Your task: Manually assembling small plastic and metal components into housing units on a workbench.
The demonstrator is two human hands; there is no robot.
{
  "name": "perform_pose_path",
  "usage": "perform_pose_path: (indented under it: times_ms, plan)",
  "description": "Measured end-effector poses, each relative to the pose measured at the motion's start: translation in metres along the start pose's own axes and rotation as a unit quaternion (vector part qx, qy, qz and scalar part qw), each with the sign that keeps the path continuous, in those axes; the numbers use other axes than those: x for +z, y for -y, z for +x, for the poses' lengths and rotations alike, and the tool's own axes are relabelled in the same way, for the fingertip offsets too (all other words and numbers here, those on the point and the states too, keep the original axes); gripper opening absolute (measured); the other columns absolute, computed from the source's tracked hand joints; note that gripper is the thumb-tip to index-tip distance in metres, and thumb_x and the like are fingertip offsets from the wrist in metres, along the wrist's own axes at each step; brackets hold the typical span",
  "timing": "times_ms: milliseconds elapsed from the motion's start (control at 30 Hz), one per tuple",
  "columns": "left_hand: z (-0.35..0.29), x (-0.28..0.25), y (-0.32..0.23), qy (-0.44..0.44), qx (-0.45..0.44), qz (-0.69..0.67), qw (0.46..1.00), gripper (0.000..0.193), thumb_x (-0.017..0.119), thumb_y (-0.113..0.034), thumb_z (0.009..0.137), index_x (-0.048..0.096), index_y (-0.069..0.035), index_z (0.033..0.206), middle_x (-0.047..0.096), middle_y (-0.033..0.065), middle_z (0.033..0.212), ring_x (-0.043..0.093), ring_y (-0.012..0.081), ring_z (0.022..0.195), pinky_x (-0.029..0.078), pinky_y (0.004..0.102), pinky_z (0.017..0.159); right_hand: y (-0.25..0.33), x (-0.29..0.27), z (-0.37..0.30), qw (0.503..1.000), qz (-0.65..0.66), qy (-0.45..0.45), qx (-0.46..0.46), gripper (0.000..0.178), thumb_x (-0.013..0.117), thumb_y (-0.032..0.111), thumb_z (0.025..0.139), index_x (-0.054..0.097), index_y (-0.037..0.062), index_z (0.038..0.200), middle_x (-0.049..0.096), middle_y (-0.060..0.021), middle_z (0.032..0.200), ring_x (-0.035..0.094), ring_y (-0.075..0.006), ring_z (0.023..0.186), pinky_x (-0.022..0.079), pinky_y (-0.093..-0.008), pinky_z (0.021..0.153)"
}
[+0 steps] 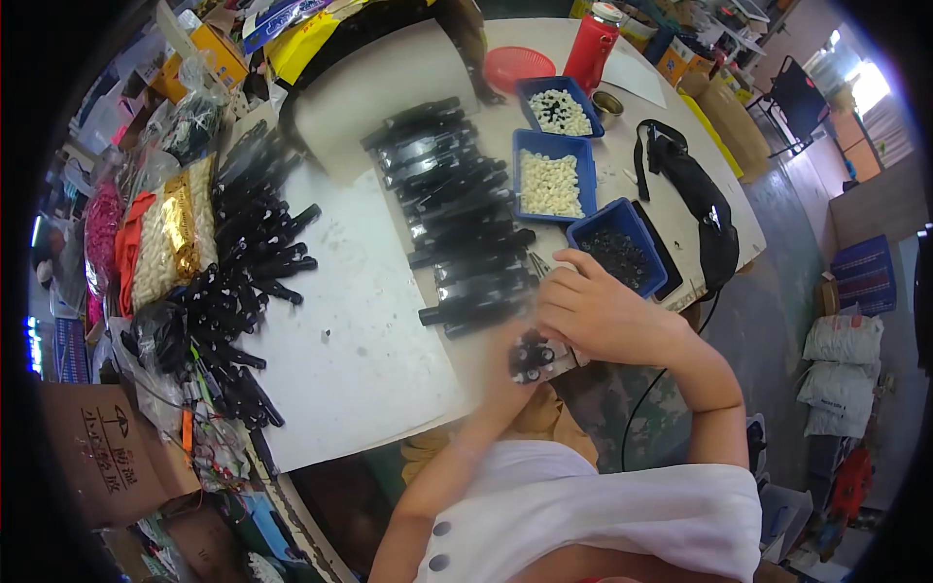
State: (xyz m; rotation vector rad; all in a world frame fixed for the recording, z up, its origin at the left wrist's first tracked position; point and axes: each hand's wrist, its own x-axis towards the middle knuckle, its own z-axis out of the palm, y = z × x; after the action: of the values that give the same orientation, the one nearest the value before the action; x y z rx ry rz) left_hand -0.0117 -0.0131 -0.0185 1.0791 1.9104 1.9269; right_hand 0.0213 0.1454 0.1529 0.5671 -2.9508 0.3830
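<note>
My left hand, smeared by motion, is wrapped round a bundle of black tubes with pale round ends facing up, at the table's near edge. Just above the bundle, my right hand has its fingers curled together. Whatever its fingertips hold, if anything, is hidden. Beyond my left hand lies a row of black tubes, side by side. Next to my right hand stands a blue tray of small black parts. Past it are a blue tray and a smaller blue tray, both with small cream pieces.
A heap of loose black tubes covers the table's left side beside bags of coloured pieces. At the back stand a red bottle, a red plastic basket and a small metal cup. A black pouch lies at the right edge.
</note>
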Motion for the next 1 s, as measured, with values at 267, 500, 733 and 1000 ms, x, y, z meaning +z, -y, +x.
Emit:
perform_pose_path:
  times_ms: [267, 500, 733, 1000]
  plan:
    - [0.005, -0.003, -0.009, 0.001, -0.007, -0.017, 1.0, 0.056, 0.072, 0.001, 0.068, 0.044, -0.005, 0.115, 0.053, 0.0083, 0.105, 0.055, 0.0169, 0.093, 0.047, 0.0295, 0.08, 0.024, 0.0, 0.008, 0.977, -0.205, 0.055, 0.007, 0.013, 0.053, 0.011, 0.071, 0.053, 0.0069, 0.083, 0.05, -0.0052, 0.084, 0.051, -0.0211, 0.089, 0.033, -0.041, 0.098]
    - [0.0, 0.002, 0.001, -0.032, 0.021, 0.021, 0.999, 0.048, 0.067, 0.004, 0.072, 0.044, -0.005, 0.114, 0.051, 0.0077, 0.105, 0.056, 0.0143, 0.087, 0.048, 0.0252, 0.074, 0.008, 0.019, -0.025, 0.996, 0.005, -0.079, 0.031, 0.032, 0.064, 0.012, 0.067, 0.059, 0.0114, 0.098, 0.054, -0.0026, 0.097, 0.049, -0.0218, 0.101, 0.033, -0.0421, 0.098]
    - [0.001, 0.0, -0.001, -0.02, 0.02, 0.026, 0.999, 0.047, 0.066, 0.007, 0.072, 0.044, -0.005, 0.113, 0.05, 0.0087, 0.105, 0.056, 0.014, 0.085, 0.048, 0.025, 0.073, 0.006, 0.026, -0.025, 0.994, 0.008, -0.096, 0.045, 0.035, 0.063, 0.006, 0.063, 0.06, 0.0145, 0.097, 0.054, -0.0033, 0.099, 0.047, -0.0226, 0.105, 0.034, -0.0424, 0.097]
    - [0.0, 0.001, -0.001, -0.01, -0.012, 0.002, 1.0, 0.049, 0.07, 0.003, 0.068, 0.046, -0.005, 0.11, 0.052, 0.0118, 0.105, 0.055, 0.0194, 0.093, 0.047, 0.0294, 0.079, -0.01, 0.006, -0.038, 0.947, 0.045, -0.274, 0.161, 0.016, 0.061, 0.001, 0.068, 0.063, 0.0087, 0.082, 0.056, -0.0056, 0.092, 0.051, -0.0259, 0.099, 0.038, -0.0387, 0.088]
